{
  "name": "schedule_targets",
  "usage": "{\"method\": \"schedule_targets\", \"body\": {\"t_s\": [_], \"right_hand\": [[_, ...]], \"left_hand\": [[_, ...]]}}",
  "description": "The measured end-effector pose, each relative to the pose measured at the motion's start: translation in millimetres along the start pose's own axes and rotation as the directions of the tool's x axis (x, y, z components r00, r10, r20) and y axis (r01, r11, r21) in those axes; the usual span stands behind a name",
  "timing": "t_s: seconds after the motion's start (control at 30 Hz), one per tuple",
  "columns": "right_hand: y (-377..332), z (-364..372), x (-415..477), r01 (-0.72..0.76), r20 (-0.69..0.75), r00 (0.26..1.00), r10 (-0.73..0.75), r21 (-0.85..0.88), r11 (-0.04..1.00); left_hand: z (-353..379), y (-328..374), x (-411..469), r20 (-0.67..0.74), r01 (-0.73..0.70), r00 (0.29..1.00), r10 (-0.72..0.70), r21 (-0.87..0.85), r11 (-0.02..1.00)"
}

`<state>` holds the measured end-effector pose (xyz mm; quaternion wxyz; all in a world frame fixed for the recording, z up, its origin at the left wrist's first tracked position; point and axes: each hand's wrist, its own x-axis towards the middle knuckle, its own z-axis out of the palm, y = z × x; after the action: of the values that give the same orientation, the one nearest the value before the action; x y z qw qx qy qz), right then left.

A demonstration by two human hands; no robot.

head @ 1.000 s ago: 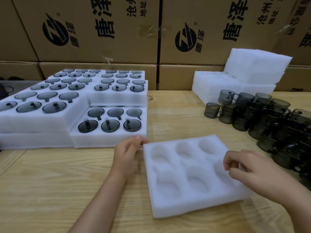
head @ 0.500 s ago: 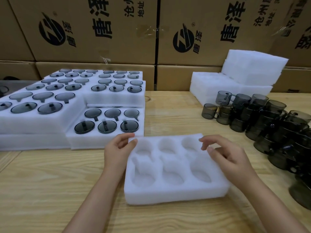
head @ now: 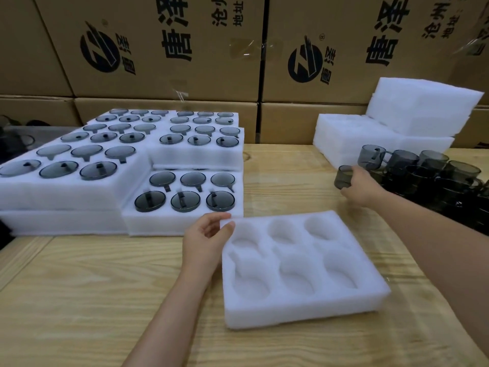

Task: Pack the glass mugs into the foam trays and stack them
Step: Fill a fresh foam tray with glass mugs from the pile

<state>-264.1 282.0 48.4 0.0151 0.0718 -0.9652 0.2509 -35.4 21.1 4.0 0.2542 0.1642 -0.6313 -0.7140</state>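
The far left corner of the empty foam tray point(head: 299, 312) is pinched by the left hand point(head: 207, 237). Far right, a dark mug point(head: 342, 178) is gripped by the outstretched right hand point(head: 363, 186).

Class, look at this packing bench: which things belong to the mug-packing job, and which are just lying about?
Job: empty foam tray, pinched by the left hand; glass mug, gripped by the right hand; loose mugs; packed trays; spare foam.
Lying about: cardboard boxes.
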Motion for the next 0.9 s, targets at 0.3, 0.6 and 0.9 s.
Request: {"method": "schedule_targets", "body": {"t_s": [0.3, 0.6, 0.9], "right_hand": [[-25.9, 4.8, -12.0, -0.022, -0.110, 0.993, -0.031, -0.451, 0.892], [-70.8, 1.1, -61.8, -0.001, -0.180, 0.983, -0.024, -0.136, 0.991], [-160.8, -2.2, -165.4, 0.407, -0.061, 0.912, -0.406, 0.263, 0.875]], "left_hand": [[-1.6, -4.7, 2.2, 0.012, -0.030, 0.999, 0.030, 0.023, 0.999], [-1.3, -1.5, -0.4, 0.066, -0.064, 0.996, 0.062, 0.018, 0.998], [-1.6, 4.4, -14.8, 0.095, -0.440, 0.898, 0.431, 0.121, 0.890]]}}
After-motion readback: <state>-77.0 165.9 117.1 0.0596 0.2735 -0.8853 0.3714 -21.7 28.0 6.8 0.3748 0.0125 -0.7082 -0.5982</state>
